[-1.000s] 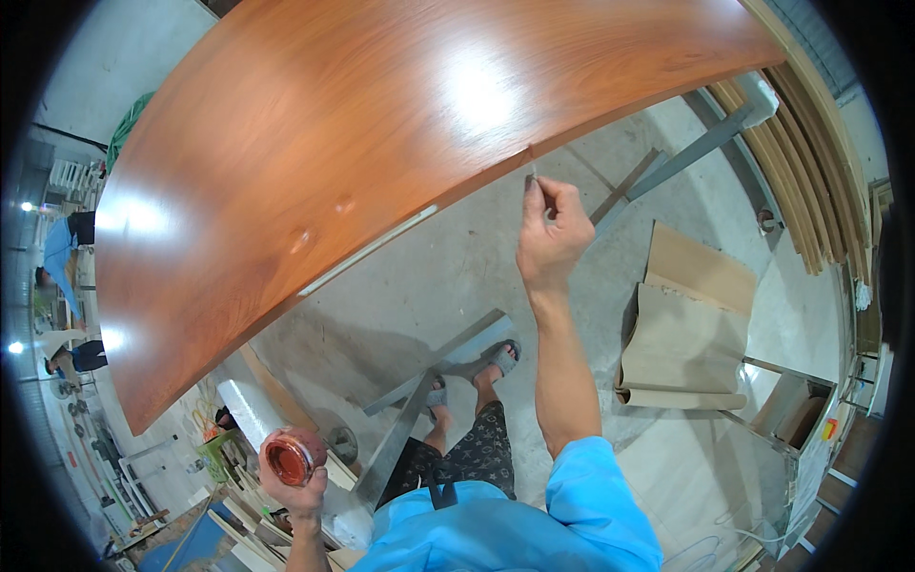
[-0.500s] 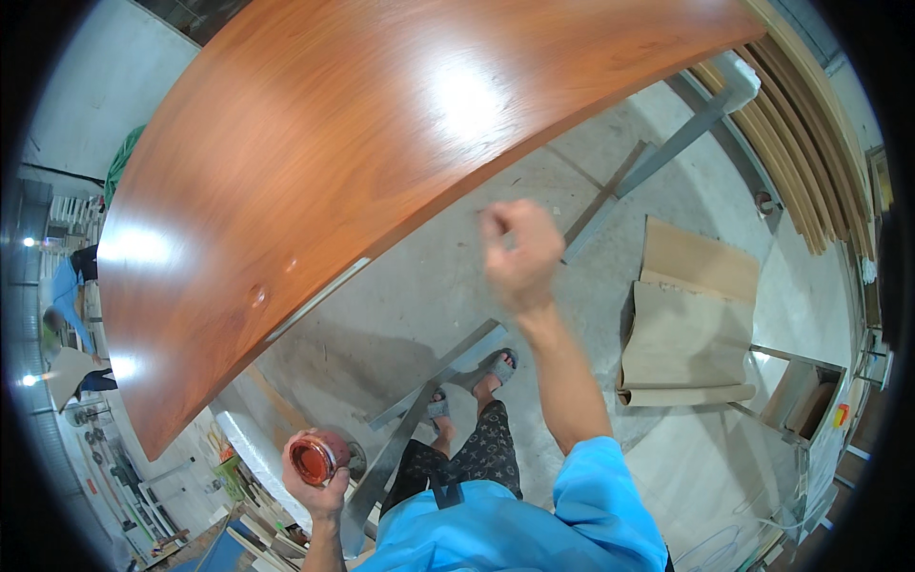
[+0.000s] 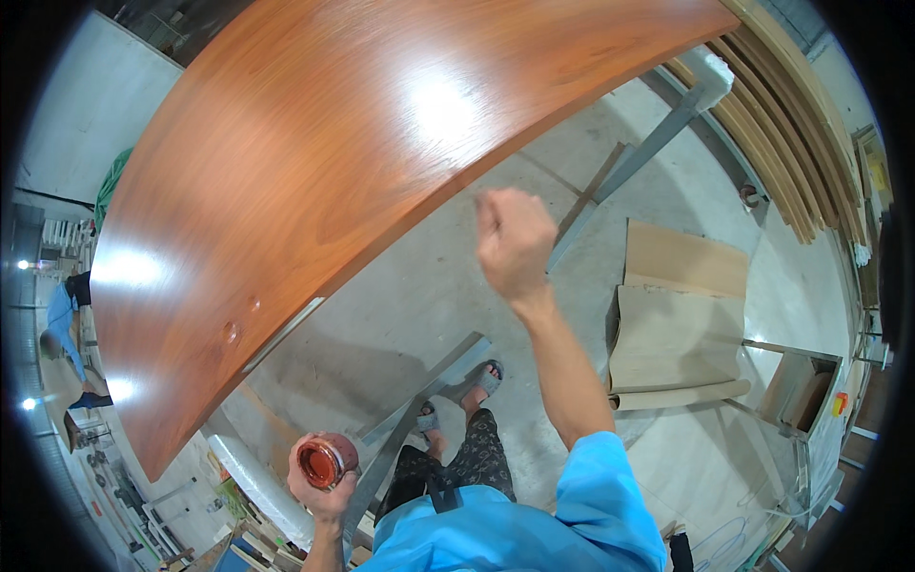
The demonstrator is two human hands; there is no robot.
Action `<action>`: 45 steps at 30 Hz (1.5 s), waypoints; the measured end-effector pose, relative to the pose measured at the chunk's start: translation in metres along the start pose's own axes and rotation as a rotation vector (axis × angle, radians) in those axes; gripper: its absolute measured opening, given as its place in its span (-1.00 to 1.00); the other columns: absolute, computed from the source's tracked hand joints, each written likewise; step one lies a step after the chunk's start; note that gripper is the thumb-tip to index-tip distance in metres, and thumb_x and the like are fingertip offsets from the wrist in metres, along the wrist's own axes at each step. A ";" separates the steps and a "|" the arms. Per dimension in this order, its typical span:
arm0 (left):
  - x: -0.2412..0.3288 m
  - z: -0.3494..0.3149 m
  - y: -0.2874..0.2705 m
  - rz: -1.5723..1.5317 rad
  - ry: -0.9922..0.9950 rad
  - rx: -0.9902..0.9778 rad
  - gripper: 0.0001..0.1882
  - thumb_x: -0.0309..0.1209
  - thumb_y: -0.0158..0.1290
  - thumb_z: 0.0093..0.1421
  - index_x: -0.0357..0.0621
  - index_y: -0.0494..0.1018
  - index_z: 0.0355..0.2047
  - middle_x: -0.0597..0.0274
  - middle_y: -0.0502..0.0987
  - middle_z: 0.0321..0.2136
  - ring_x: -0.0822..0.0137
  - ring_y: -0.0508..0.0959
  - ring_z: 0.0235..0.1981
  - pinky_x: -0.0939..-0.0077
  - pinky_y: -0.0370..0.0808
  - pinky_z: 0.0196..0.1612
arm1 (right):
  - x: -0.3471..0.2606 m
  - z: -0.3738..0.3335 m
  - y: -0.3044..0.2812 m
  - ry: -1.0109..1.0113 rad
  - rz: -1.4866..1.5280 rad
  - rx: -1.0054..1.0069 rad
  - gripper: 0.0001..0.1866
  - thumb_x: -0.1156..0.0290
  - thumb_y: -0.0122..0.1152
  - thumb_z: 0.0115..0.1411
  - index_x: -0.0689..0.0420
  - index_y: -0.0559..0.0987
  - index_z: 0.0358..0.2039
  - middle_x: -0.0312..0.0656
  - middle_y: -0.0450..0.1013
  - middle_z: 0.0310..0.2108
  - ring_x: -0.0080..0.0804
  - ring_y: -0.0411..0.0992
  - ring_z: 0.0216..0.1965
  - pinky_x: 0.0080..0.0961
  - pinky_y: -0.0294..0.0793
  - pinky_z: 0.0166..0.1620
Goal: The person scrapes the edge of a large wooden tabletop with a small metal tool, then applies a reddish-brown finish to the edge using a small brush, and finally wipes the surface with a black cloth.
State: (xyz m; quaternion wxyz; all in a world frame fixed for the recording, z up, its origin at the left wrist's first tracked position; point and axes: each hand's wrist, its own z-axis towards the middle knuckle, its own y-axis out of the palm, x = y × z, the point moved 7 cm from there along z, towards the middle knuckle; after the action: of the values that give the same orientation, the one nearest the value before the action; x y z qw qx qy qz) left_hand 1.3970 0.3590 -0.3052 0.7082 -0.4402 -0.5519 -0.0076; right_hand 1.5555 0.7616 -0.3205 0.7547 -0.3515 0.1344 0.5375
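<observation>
A wide, glossy, reddish-brown wood panel [image 3: 315,181] fills the upper left, with bright reflections across its grain. Below its left end, my left hand [image 3: 307,488] is closed round a small open jar [image 3: 326,461] of red-brown liquid, its mouth facing up. My right hand [image 3: 516,240] hovers just off the panel's near edge, fingers curled together. Whatever those fingers may hold is hidden from this view. Two small round marks show on the panel's surface near its lower left part, and a pale strip [image 3: 282,334] lies along the edge there.
Grey metal supports [image 3: 644,157] stand beneath the panel, one end wrapped in white. Brown cardboard [image 3: 679,324] lies on the floor at right, by a metal-framed box [image 3: 799,386]. Long wooden strips [image 3: 777,143] are stacked far right. At far left, a person in blue [image 3: 63,315] bends over.
The whole view has shifted slightly, the panel sliding left in it. My right hand stays near the panel's edge, its fingers now turned more downward and closed. The jar stays in my left hand.
</observation>
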 end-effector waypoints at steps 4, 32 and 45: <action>0.008 0.002 0.006 0.018 0.029 0.002 -0.08 0.09 0.35 -0.09 -0.42 0.39 0.09 -0.02 0.55 -0.08 0.13 0.58 -0.04 0.27 0.49 0.09 | 0.055 0.016 -0.021 0.282 -0.004 0.221 -0.94 0.50 0.30 0.15 0.12 0.57 -0.39 -0.19 0.44 -0.56 -0.24 0.41 -0.52 -0.31 0.36 -0.38; 0.032 0.021 0.050 -0.067 0.019 0.004 -0.19 -0.21 0.36 -0.17 -0.36 0.39 0.09 -0.01 0.57 -0.11 0.14 0.59 -0.07 0.27 0.50 0.08 | 0.123 0.070 -0.045 -0.012 -0.016 0.099 -0.94 0.49 0.25 0.18 0.16 0.56 -0.42 -0.15 0.49 -0.53 -0.19 0.44 -0.50 -0.31 0.38 -0.41; 0.046 0.030 0.084 -0.101 0.079 -0.117 -0.20 -0.21 0.36 -0.16 -0.35 0.40 0.08 0.02 0.53 -0.07 0.17 0.55 -0.03 0.28 0.47 0.11 | 0.147 0.089 -0.059 0.231 -0.011 0.170 -0.92 0.46 0.25 0.19 0.14 0.56 -0.44 -0.15 0.51 -0.51 -0.16 0.47 -0.45 -0.27 0.41 -0.39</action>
State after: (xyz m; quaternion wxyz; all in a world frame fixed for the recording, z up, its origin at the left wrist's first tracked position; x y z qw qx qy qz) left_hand 1.4330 0.4512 -0.3208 0.7012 -0.4518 -0.5437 -0.0931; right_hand 1.6504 0.9173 -0.3192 0.7641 -0.3464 0.2633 0.4761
